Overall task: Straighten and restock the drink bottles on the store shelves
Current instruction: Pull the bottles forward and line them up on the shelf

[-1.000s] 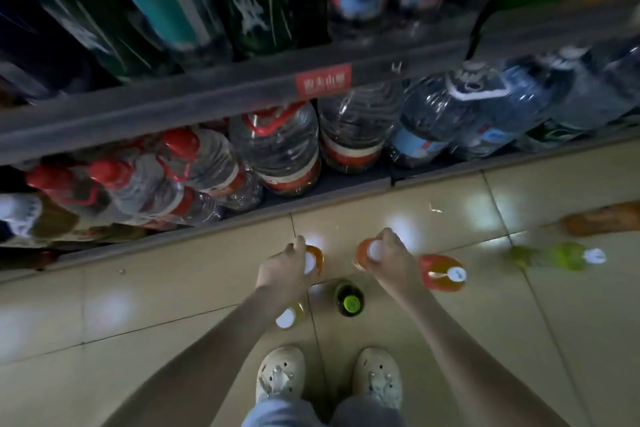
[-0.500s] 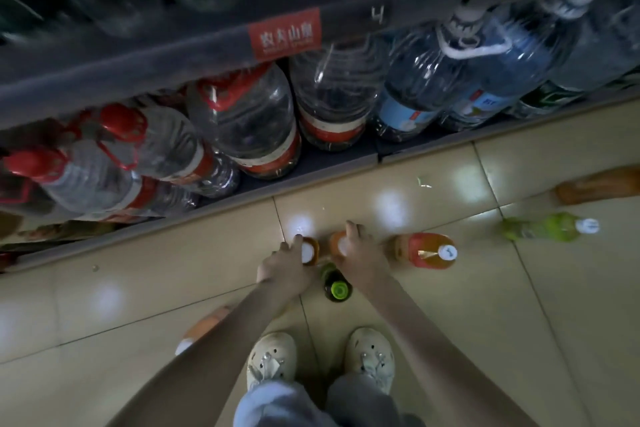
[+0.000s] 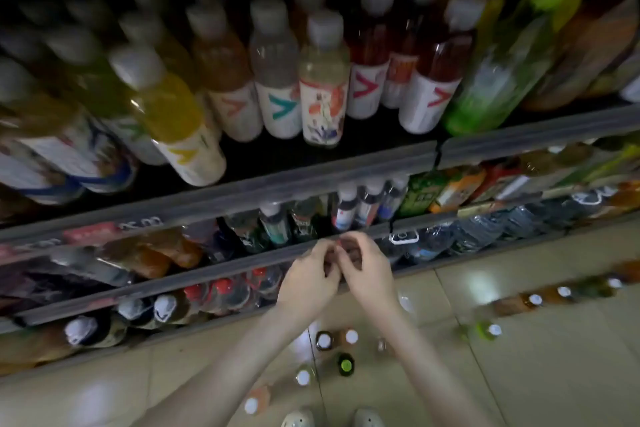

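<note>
Before dim shelves (image 3: pixel 242 191), above a glossy tiled floor (image 3: pixel 554 378), left hand (image 3: pixel 311 282) and right hand (image 3: pixel 369 274) meet, grip unclear.

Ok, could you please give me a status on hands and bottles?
Left hand and right hand meet at grey metal shelf rail, contents unclear. White-capped plastic bottles stand on tiled floor. Nothing blocks shelves.

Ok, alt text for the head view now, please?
The left hand and right hand meet, fingers curled, before a shelf edge; whether they hold anything is unclear. Drink bottles fill the shelves above, and loose bottles stand on the tiled floor below.
</note>
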Demonstrator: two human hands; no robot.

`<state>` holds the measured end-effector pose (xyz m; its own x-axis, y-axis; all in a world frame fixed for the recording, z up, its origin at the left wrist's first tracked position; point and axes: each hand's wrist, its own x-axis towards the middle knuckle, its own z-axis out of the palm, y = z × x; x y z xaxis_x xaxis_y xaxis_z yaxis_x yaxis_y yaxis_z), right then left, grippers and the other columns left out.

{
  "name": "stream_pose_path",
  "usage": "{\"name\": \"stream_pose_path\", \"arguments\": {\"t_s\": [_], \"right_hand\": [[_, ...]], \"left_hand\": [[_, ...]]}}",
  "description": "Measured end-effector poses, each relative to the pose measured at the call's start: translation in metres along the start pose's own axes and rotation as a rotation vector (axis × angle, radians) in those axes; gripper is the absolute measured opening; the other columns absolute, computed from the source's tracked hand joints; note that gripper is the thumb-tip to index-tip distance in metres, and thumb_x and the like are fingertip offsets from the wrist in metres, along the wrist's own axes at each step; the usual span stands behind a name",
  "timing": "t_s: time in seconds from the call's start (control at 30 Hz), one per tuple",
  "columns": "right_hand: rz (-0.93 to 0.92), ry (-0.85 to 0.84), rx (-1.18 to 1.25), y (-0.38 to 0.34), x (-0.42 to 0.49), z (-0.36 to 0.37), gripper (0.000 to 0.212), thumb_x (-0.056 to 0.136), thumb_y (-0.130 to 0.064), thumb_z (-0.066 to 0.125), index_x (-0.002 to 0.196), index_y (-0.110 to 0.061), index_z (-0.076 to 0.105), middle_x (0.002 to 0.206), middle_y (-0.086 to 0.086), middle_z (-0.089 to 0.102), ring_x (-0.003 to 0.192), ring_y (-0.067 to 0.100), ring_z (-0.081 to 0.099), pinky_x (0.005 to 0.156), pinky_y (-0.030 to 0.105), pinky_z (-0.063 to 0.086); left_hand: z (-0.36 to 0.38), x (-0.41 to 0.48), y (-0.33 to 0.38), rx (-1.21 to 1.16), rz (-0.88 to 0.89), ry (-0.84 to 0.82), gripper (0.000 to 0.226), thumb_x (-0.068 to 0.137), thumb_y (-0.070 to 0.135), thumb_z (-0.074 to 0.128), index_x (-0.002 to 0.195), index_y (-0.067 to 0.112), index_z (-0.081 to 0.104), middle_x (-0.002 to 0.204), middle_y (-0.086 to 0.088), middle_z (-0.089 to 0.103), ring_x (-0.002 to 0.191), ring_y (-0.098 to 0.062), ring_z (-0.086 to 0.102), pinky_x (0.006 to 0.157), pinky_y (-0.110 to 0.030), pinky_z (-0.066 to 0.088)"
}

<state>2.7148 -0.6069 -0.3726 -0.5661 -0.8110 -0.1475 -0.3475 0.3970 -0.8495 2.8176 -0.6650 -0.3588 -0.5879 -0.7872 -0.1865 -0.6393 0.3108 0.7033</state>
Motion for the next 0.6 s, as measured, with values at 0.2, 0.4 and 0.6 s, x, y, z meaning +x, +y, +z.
{"name": "stream_pose_path", "arguments": {"t_s": [0.2, 0.4, 0.6], "right_hand": [[-0.156, 0.057, 0.001, -0.117, -0.003, -0.041, 0.032, 0.094, -0.025, 0.058, 0.125, -0.018, 0.052, 0.108, -0.005, 0.056, 0.100, 0.011, 0.056, 0.084, 0.019, 0.041], [-0.234, 0.132, 0.005, -0.169, 0.043, -0.076, 0.066, 0.092, -0.021, 0.062, 0.147, -0.017, 0.025, 0.140, 0.003, 0.040, 0.128, 0.017, 0.041, 0.100, 0.025, 0.036], [-0.443, 0.046, -0.234, -0.181, 0.104, -0.095, 0.092, 0.085, -0.017, 0.067, 0.153, -0.023, 0.004, 0.158, 0.007, 0.016, 0.144, 0.028, 0.019, 0.116, 0.043, 0.024]], "left_hand": [[-0.099, -0.016, 0.058, 0.012, 0.122, 0.104, 0.025, 0.094, 0.020, 0.049, 0.119, 0.021, 0.051, 0.098, 0.001, 0.067, 0.088, -0.019, 0.065, 0.072, -0.028, 0.047], [-0.149, -0.010, 0.083, 0.065, 0.126, 0.292, 0.043, 0.096, 0.029, 0.049, 0.137, 0.022, 0.039, 0.130, 0.001, 0.051, 0.102, -0.014, 0.061, 0.081, -0.033, 0.053], [-0.164, 0.005, 0.098, 0.247, 0.055, 0.382, 0.046, 0.098, 0.028, 0.046, 0.140, 0.014, 0.033, 0.131, -0.007, 0.041, 0.115, -0.025, 0.048, 0.082, -0.031, 0.045]]}}
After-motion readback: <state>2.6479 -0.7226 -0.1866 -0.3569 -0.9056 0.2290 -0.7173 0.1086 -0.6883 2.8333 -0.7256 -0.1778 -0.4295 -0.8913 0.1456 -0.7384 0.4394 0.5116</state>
